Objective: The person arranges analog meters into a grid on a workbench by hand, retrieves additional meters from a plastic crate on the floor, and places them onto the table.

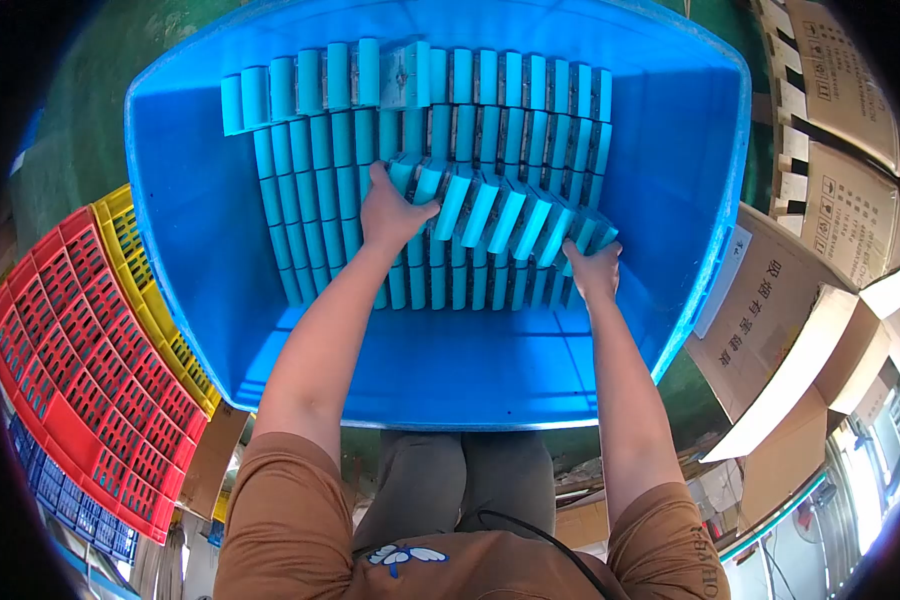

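A row of several turquoise rectangular blocks (pixel 480 210) is squeezed lengthwise between my two hands, tilted down toward the right. My left hand (pixel 390 212) presses its left end with fingers closed round it. At the lower right end, my right hand (pixel 594 270) grips the last blocks. More turquoise blocks (pixel 320 190) stand in packed rows under and behind the held row, on the floor of a large blue bin (pixel 450 370). One block (pixel 400 78) in the far row sits turned, showing a greyish flat side. What the blocks are exactly I cannot tell.
Left of the bin stand a red slatted crate (pixel 90 370), a yellow crate (pixel 145 280) and a dark blue crate (pixel 60 490). Cardboard boxes (pixel 850 200) are stacked on the right, and an open carton (pixel 770 310) has flaps sticking out near the bin's rim.
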Demonstrator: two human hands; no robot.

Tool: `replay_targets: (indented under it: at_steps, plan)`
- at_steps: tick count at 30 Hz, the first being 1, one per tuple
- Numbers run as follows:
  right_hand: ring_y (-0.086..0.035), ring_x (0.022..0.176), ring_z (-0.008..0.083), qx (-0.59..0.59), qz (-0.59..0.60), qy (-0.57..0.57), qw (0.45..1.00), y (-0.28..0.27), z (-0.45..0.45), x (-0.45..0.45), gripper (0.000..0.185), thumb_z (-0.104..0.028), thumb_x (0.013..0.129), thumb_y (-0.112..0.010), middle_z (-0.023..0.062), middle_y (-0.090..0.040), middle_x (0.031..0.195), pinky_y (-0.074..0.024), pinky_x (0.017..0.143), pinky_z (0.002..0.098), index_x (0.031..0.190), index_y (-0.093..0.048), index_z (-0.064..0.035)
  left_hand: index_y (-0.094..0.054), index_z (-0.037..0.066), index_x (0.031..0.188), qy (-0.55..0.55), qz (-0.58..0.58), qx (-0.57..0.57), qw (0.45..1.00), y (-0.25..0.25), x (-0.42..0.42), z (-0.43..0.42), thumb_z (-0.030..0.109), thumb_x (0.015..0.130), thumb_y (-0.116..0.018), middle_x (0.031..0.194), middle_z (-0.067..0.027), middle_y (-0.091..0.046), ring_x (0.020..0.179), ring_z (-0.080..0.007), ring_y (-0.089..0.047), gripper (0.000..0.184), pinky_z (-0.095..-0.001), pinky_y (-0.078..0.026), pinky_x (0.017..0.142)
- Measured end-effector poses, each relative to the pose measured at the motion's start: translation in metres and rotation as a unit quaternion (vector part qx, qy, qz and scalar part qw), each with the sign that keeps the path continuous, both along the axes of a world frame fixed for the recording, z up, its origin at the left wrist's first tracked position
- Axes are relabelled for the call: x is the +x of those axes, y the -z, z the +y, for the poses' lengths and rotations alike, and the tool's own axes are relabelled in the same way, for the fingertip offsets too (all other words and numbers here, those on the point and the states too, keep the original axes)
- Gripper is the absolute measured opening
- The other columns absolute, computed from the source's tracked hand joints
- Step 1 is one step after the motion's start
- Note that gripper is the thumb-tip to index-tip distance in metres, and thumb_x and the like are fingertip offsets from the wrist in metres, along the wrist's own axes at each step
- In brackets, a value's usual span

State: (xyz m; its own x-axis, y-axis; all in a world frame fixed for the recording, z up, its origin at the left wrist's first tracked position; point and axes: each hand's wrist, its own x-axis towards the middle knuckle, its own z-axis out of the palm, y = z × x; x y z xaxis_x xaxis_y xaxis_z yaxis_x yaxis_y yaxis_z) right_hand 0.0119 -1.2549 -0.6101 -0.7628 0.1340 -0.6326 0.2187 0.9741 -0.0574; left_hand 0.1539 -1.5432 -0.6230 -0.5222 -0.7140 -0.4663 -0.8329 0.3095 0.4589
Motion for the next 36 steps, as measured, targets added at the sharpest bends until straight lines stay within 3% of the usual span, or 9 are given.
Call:
replay_targets:
  at_steps: [2, 8, 11, 20, 23, 27, 28, 31, 36]
  plan:
    - [-0.062, 0.113, 0.0463, -0.025, -0.002, 0.041, 0.999, 0.008, 0.0, -0.004, 0.102, -0.052, 0.069, -0.08, 0.032, -0.06, 0.123, -0.0503, 0.097, 0.0492, 0.135, -0.035, 0.012, -0.044, -0.004, 0.131, -0.009, -0.021, 0.05, 0.999, -0.002, -0.002, -0.005, 0.048, 0.058, -0.091, 0.117, -0.0262, -0.064, 0.108, -0.0432, -0.064, 0.1, -0.0465, -0.053, 0.089]
    - [-0.063, 0.11, 0.0468, -0.063, 0.081, 0.045, 0.994, 0.01, -0.002, 0.01, 0.099, -0.049, 0.066, -0.082, 0.0305, -0.063, 0.121, -0.051, 0.095, 0.0487, 0.138, -0.04, 0.0037, -0.045, -0.001, 0.13, 0.004, -0.018, -0.013, 1.0, 0.005, 0.011, 0.001, 0.052, 0.056, -0.091, 0.112, -0.023, -0.068, 0.101, -0.0392, -0.068, 0.101, -0.0473, -0.054, 0.083]
    - [-0.064, 0.108, 0.0465, -0.074, 0.099, 0.024, 0.992, 0.01, 0.0, 0.022, 0.1, -0.049, 0.065, -0.082, 0.0293, -0.065, 0.118, -0.0513, 0.094, 0.049, 0.141, -0.039, 0.0014, -0.043, -0.002, 0.132, -0.026, 0.013, -0.007, 1.0, 0.002, 0.032, 0.005, 0.044, 0.057, -0.09, 0.113, -0.0236, -0.067, 0.101, -0.0404, -0.068, 0.099, -0.0463, -0.055, 0.085]
    - [-0.067, 0.102, 0.0447, -0.174, 0.152, 0.029, 0.972, -0.048, -0.019, 0.063, 0.093, -0.041, 0.068, -0.084, 0.0266, -0.067, 0.113, -0.0522, 0.09, 0.0492, 0.139, -0.04, 0.0002, -0.044, 0.002, 0.134, -0.076, 0.053, -0.051, 0.994, -0.081, 0.073, 0.003, 0.046, 0.059, -0.091, 0.116, -0.0211, -0.066, 0.105, -0.0386, -0.067, 0.099, -0.0464, -0.053, 0.088]
    - [-0.066, 0.103, 0.04, -0.229, 0.169, 0.053, 0.957, -0.106, -0.03, 0.077, 0.078, -0.036, 0.069, -0.085, 0.022, -0.066, 0.111, -0.0509, 0.09, 0.0461, 0.127, -0.047, -0.0002, -0.045, 0.004, 0.134, -0.075, 0.082, -0.077, 0.991, -0.135, 0.089, -0.003, 0.046, 0.059, -0.092, 0.117, -0.0191, -0.066, 0.105, -0.0385, -0.067, 0.098, -0.0463, -0.053, 0.09]
    - [-0.067, 0.099, 0.0357, -0.292, 0.177, 0.1, 0.934, -0.212, -0.04, 0.1, 0.075, -0.029, 0.069, -0.087, 0.0198, -0.067, 0.107, -0.0516, 0.087, 0.0445, 0.126, -0.047, -0.0014, -0.046, 0.005, 0.134, -0.054, 0.141, -0.099, 0.984, -0.234, 0.113, -0.013, 0.042, 0.058, -0.094, 0.119, -0.0168, -0.066, 0.106, -0.0351, -0.067, 0.097, -0.0445, -0.053, 0.09]
    - [-0.069, 0.096, 0.0402, -0.287, 0.19, 0.094, 0.934, -0.236, -0.037, 0.109, 0.084, -0.028, 0.068, -0.086, 0.0212, -0.068, 0.107, -0.0536, 0.083, 0.0467, 0.135, -0.042, -0.0029, -0.046, 0.006, 0.134, -0.042, 0.166, -0.102, 0.98, -0.265, 0.117, -0.014, 0.041, 0.059, -0.094, 0.119, -0.0163, -0.066, 0.106, -0.0341, -0.067, 0.096, -0.0442, -0.053, 0.09]
    - [-0.069, 0.095, 0.0395, -0.347, 0.232, 0.136, 0.898, -0.327, -0.029, 0.138, 0.085, -0.026, 0.067, -0.086, 0.0201, -0.068, 0.107, -0.0541, 0.082, 0.0448, 0.137, -0.042, -0.0042, -0.045, 0.006, 0.134, -0.012, 0.22, -0.092, 0.971, -0.361, 0.124, -0.015, 0.035, 0.061, -0.095, 0.12, -0.0147, -0.064, 0.109, -0.0312, -0.065, 0.093, -0.0423, -0.051, 0.093]
    - [-0.069, 0.098, 0.0375, -0.278, 0.323, 0.218, 0.878, -0.504, 0.021, 0.212, 0.088, -0.031, 0.067, -0.086, 0.0212, -0.067, 0.111, -0.0549, 0.084, 0.0434, 0.139, -0.041, -0.0053, -0.042, 0.003, 0.137, 0.113, 0.357, -0.068, 0.925, -0.494, 0.141, 0.007, 0.03, 0.062, -0.094, 0.123, -0.0159, -0.059, 0.112, -0.0292, -0.06, 0.094, -0.041, -0.047, 0.096]
